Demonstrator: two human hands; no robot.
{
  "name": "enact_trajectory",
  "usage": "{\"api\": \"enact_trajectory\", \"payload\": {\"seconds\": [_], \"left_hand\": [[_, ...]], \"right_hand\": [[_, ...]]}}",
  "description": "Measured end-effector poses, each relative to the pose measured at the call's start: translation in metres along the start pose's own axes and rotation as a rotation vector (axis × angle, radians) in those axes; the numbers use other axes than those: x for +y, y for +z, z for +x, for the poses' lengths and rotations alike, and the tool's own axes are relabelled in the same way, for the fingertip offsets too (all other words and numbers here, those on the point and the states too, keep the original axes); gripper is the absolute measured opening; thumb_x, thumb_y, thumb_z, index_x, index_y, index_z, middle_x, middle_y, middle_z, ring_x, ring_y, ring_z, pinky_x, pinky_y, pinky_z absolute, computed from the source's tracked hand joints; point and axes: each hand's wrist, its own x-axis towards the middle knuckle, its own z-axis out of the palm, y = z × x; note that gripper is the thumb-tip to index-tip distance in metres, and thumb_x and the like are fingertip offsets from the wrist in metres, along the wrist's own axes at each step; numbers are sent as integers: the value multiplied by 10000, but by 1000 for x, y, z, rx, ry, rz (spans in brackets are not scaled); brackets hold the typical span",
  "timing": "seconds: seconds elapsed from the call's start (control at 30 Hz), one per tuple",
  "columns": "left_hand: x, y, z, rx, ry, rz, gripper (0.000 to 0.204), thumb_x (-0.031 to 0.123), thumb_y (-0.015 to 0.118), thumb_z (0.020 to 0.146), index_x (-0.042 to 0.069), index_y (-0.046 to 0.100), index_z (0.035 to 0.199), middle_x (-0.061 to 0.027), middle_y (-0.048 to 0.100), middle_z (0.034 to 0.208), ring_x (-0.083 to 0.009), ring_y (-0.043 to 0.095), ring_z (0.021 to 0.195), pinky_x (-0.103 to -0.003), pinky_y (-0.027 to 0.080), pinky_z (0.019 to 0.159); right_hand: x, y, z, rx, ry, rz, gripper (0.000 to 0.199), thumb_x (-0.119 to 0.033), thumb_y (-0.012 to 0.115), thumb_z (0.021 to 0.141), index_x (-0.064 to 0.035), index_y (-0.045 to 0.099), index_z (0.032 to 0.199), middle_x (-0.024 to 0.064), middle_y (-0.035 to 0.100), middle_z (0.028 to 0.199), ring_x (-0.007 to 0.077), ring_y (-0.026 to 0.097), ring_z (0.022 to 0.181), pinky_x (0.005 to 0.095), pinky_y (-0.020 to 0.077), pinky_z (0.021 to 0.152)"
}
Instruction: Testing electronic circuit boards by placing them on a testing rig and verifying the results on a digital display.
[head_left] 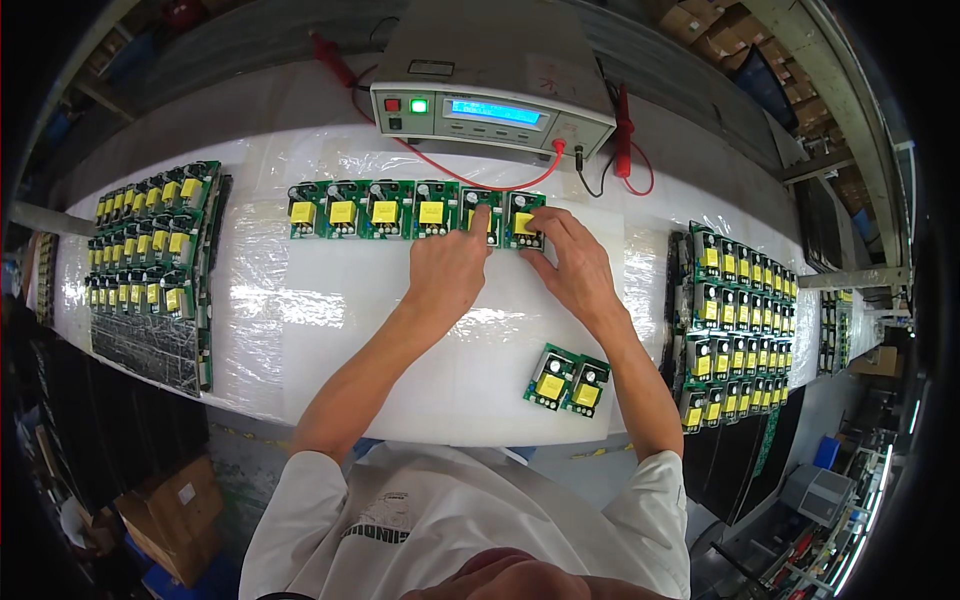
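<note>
I am seeing my left hand [447,265] pressing its fingers [482,217] flat and spread on the fifth green circuit board [478,205] in the row [385,210], gripping nothing, while my right hand [575,262] is pinching its fingers [538,216] around the yellow part of the last board [522,207] at the row's right end. Both hands are lying on the white tabletop [330,320], with a loose pair of boards [567,380] sitting near my right forearm. Farther out, stacked boards are flanking me on the left [150,240] and right [740,320], and a grey tester [490,105] with red leads [460,175] is standing just behind the row.
</note>
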Motion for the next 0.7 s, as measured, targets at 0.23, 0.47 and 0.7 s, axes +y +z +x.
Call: {"api": "enact_trajectory", "payload": {"seconds": [0.23,0.47,0.7], "left_hand": [[8,0,-1,-23,-56,49,654,246,723,957,130,506,1563,-133,726,683,-304,690,546,-400,507,519],[47,-20,-85,39,322,-309,579,295,723,952,220,570,1505,-49,725,753,-264,646,524,-370,471,486],[96,-4,-123,-277,499,-153,474,355,760,931,157,635,1343,-25,733,764,-231,653,536,-341,445,503]], "right_hand": [[-1,-13,-5,-17,-3,-95,359,-138,801,884,-95,674,1217,32,685,1309,268,697,1075,364,550,944],[-32,-96,-102,-125,276,-60,476,-154,835,845,-95,663,1285,47,656,1303,263,686,1017,360,540,895],[-64,-95,-207,-204,413,21,548,-130,845,807,-118,636,1313,28,644,1295,255,692,1009,357,556,863]]}}
